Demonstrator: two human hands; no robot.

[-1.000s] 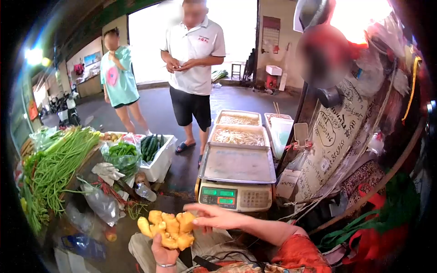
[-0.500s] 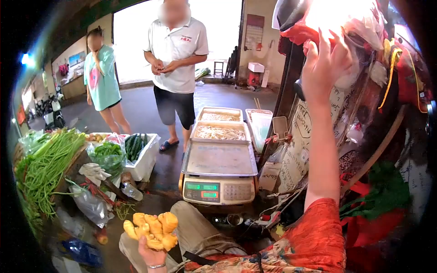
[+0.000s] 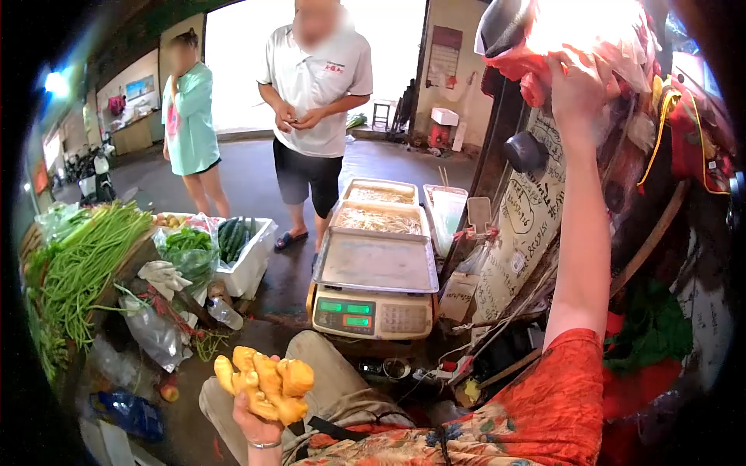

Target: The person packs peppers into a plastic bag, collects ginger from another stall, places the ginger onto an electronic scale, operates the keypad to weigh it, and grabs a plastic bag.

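Observation:
A knobbly piece of ginger (image 3: 268,380) rests in my left hand (image 3: 256,426), whose fingers grip it from below, above my lap. My right hand (image 3: 579,97) is raised high at the upper right. Its fingers are curled into a hanging bunch of red and clear plastic bags (image 3: 509,60), partly washed out by bright light. In front of my knees stands a digital scale (image 3: 373,314) with a bare metal pan (image 3: 377,260) and lit green and red digits.
Trays of pale sprouts (image 3: 381,220) stand behind the scale. At left are long green beans (image 3: 85,264), a white foam box (image 3: 252,268) with cucumbers (image 3: 233,237), and bagged greens (image 3: 189,250). Two people stand beyond. A marked board (image 3: 517,221) leans at right.
My right hand has pushed further into the hanging bags, its fingers changing from spread to curled. The ginger stays in my left hand, slightly tilted. The view has shifted a little.

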